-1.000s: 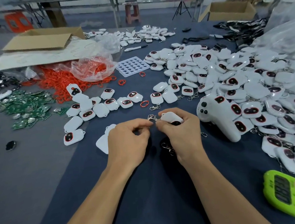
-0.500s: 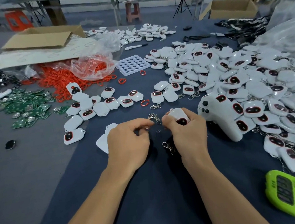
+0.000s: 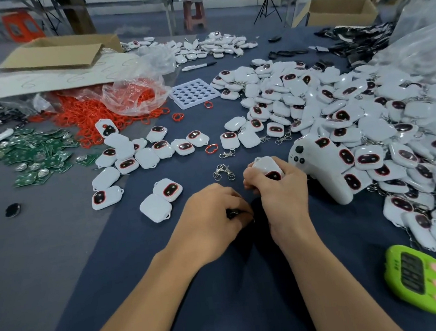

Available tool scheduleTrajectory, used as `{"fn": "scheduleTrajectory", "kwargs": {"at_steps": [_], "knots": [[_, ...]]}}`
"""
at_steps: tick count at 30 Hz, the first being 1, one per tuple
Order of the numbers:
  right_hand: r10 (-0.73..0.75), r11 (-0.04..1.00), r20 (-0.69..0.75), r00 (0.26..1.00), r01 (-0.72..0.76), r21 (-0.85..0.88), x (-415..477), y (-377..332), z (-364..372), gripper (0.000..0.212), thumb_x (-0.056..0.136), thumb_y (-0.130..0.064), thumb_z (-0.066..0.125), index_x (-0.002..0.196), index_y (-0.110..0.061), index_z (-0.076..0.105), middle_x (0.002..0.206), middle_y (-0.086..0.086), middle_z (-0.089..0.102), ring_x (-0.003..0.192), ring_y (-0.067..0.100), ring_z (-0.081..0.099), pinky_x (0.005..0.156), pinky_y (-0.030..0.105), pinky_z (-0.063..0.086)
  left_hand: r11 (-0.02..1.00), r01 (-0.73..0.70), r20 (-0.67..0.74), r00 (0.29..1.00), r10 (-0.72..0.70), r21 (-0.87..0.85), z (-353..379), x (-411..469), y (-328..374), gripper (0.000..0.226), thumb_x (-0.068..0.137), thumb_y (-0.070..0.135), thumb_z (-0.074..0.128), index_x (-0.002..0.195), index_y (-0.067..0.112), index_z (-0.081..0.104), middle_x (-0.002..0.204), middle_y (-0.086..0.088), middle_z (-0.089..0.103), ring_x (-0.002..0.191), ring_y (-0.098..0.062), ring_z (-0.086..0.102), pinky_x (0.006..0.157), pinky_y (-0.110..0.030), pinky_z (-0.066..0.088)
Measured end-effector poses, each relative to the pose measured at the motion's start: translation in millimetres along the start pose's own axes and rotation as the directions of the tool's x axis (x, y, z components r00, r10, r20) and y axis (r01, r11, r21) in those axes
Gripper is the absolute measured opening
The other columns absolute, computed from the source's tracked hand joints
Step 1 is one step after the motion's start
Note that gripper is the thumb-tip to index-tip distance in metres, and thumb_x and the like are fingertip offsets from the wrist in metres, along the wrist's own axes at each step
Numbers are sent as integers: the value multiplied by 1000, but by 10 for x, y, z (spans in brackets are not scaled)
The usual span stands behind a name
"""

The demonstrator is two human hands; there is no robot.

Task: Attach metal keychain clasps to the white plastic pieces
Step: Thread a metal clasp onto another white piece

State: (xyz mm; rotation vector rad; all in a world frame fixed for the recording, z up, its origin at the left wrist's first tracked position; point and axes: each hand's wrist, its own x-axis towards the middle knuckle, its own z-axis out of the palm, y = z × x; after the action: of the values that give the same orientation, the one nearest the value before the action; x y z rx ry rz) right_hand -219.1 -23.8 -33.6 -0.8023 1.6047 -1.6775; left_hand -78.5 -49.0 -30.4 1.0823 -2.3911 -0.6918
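Grey-blue floor (image 3: pixel 234 17); brown stool (image 3: pixel 194 13), orange stool (image 3: pixel 22 26), black tripod (image 3: pixel 267 7) behind.

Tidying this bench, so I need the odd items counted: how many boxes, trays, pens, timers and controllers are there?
Boxes: 2
Tray: 1
Pen: 1
Timer: 1
Controller: 1
Total: 6
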Motion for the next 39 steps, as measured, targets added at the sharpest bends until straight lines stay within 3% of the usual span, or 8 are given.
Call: {"fn": "scheduleTrajectory", "kwargs": {"at_steps": [4,7,13,19,27,30,34,39], "knots": [[-13,1000,85,996,12,8,-10,-13,-20,14,68,-19,74,79,-12,72,70,14,64,67,19,54,65,39,48,955,144,-244,947,-209,-258,-37,-3,3,18,80,40,68,86,57,70,72,20,70,71,-1,62,63,-14,45],[-44,998,194,980,53,-41,-30,-18,-27,10,70,-17,75,79,-20,75,71,0,69,68,13,61,67,32,53,906,141,-308,910,-277,-399,-61,-5,-12,24,85,27,72,77,50,75,70,24,71,67,4,67,59,-7,44],[-39,995,227,973,59,-83,-60,-31,-26,18,65,-25,81,82,-25,78,77,6,74,72,17,66,75,46,60,892,171,-349,876,-332,-419,-59,-2,-10,28,84,24,73,79,51,73,66,24,71,66,4,67,58,-5,44],[-63,997,283,957,74,-29,-61,-32,-43,19,69,-11,88,80,-23,78,71,-4,72,65,7,63,64,20,53,885,150,-370,868,-332,-441,-60,-2,-29,37,84,16,77,75,53,73,67,20,72,65,-3,68,59,-8,48],[-65,997,201,977,72,-26,-60,-7,-32,25,74,-1,81,82,-24,77,73,-5,73,65,9,64,65,22,53,896,149,-325,897,-300,-418,-42,-9,-25,22,80,24,75,83,46,76,70,17,72,65,-8,66,60,-16,51],[-97,995,168,981,101,-15,-66,-7,-35,27,76,-2,82,82,-27,77,75,-4,75,68,8,67,66,20,55,929,159,-349,895,-279,-335,-48,-18,-8,13,72,36,70,79,46,76,75,27,71,80,0,66,72,-21,51],[-155,985,166,974,166,-55,-67,-13,-40,27,76,-6,83,84,-31,77,77,-8,75,71,6,68,67,21,57,938,111,-370,899,-235,-328,-67,-20,-6,17,77,29,77,77,45,75,76,30,69,75,4,62,65,-8,41],[-144,989,179,973,139,44,-106,-74,-19,20,74,-8,81,82,-26,78,77,-5,75,70,10,69,65,23,58,912,125,-403,867,-292,-391,-75,-14,-25,24,80,23,79,79,47,76,77,21,71,71,-2,62,64,-10,43]]}}
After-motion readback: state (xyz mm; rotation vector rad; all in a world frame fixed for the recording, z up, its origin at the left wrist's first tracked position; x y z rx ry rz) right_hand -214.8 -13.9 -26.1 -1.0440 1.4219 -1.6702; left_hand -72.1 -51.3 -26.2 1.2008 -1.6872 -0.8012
